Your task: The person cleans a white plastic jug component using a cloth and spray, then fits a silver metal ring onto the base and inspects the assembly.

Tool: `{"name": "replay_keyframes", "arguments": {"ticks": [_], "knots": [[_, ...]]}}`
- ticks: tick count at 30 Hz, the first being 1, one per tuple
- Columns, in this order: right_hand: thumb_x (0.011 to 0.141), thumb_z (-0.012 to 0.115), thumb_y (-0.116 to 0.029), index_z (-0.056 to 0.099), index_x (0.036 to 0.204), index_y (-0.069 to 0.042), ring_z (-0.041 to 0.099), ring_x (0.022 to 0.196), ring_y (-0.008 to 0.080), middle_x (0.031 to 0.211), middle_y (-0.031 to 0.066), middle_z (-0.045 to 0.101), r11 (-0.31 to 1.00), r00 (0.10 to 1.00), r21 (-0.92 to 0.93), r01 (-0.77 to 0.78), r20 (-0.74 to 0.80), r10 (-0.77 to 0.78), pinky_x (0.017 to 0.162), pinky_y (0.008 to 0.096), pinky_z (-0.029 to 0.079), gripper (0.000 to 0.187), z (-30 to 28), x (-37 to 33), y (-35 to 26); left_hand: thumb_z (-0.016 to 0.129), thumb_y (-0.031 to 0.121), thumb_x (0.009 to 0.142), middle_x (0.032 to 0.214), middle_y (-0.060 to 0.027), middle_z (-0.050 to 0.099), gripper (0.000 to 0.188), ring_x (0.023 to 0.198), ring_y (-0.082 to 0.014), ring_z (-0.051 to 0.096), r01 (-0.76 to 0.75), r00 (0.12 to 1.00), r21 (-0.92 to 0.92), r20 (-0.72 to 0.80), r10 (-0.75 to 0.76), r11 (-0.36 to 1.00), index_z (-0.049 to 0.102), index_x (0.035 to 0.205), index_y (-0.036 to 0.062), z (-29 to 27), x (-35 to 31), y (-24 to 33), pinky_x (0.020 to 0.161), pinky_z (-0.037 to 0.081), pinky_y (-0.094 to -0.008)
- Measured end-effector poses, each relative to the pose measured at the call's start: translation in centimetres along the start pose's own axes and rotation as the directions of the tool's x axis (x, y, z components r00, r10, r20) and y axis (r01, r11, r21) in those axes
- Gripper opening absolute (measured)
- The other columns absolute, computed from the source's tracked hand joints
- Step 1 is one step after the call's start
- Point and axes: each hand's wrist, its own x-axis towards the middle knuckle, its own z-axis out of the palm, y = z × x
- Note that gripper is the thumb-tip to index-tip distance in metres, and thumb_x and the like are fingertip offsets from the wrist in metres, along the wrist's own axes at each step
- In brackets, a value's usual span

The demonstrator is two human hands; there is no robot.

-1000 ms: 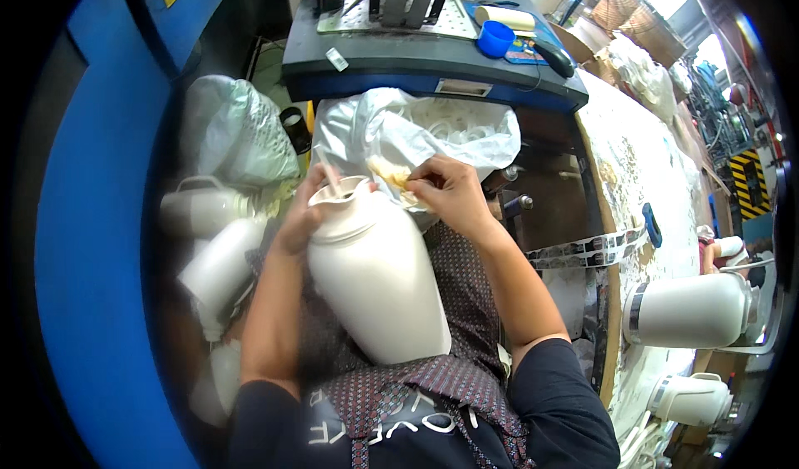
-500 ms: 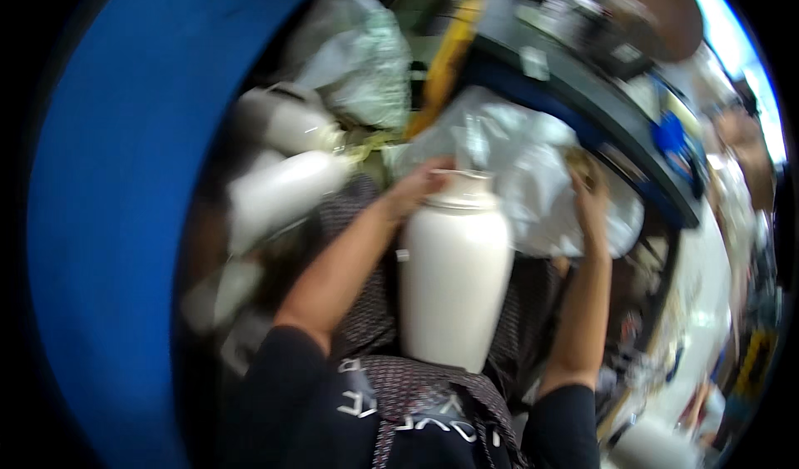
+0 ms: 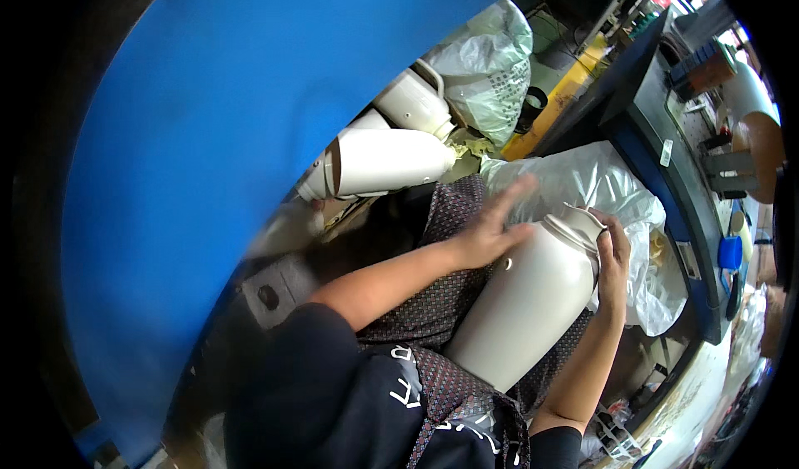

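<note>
White container (image 3: 533, 298): neck formerly leaning upper left, then near upright; now slanting toward right of frame. Left hand (image 3: 483, 240): off the neck, spread, blurred, centre. Right hand (image 3: 614, 257): formerly pinching yellowish scrap; now on the neck. Blue panel (image 3: 225, 119): now filling upper left. Desk (image 3: 641, 136): shifted from top centre to upper right.

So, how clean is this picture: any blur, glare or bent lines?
In the head view, the left hand is smeared, probably by motion, while the white container looks fairly sharp; also in the head view, the plastic bag behind it shows glare, and the blue panel bows along its left edge.
</note>
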Motion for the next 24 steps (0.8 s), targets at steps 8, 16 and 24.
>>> {"name": "replay_keyframes", "arguments": {"ticks": [8, 16, 24], "knots": [[0.093, 0.051, -0.055, 0.059, 0.105, 0.001, 0.056, 0.115, 0.0226, 0.137, 0.02, 0.051, 0.946, 0.93, 0.196, 0.257, -0.316, -0.187, 0.095, 0.0297, 0.042, 0.058, -0.1, -4.6, 0.9, 0.076, 0.036, 0.078, 0.127, -0.0285, 0.053, 0.081, 0.118, -0.0379, 0.052, 0.66, 0.595, 0.314, -0.774, -0.219, 0.683, 0.04, 0.134, -0.0092, -18.1, -12.9, -14.5, 0.099, 0.041, -0.0409], [0.1, 0.041, -0.047, 0.056, 0.116, 0.002, 0.055, 0.108, 0.0169, 0.129, 0.0157, 0.057, 0.951, 0.883, 0.08, 0.298, -0.402, -0.243, 0.094, 0.0292, 0.041, 0.054, -2.2, -11.1, -1.7, 0.066, 0.036, 0.089, 0.099, -0.011, 0.067, 0.044, 0.086, -0.021, 0.062, 0.375, 0.198, -0.081, -0.966, -0.165, 0.924, 0.063, 0.113, -0.0005, -24.8, -14.2, -16.2, 0.077, 0.051, -0.0366], [0.094, 0.049, -0.053, 0.049, 0.1, -0.002, 0.055, 0.116, 0.0238, 0.138, 0.0247, 0.047, 0.937, 0.779, 0.19, 0.294, -0.615, -0.12, 0.095, 0.0346, 0.048, 0.051, -5.1, -17.3, -1.0, 0.064, 0.034, 0.09, 0.1, -0.0116, 0.067, 0.041, 0.088, -0.0222, 0.063, 0.665, 0.286, 0.029, -0.933, -0.218, 0.746, 0.063, 0.112, -0.0014, -30.9, -15.9, -15.9, 0.078, 0.051, -0.0364]]}}
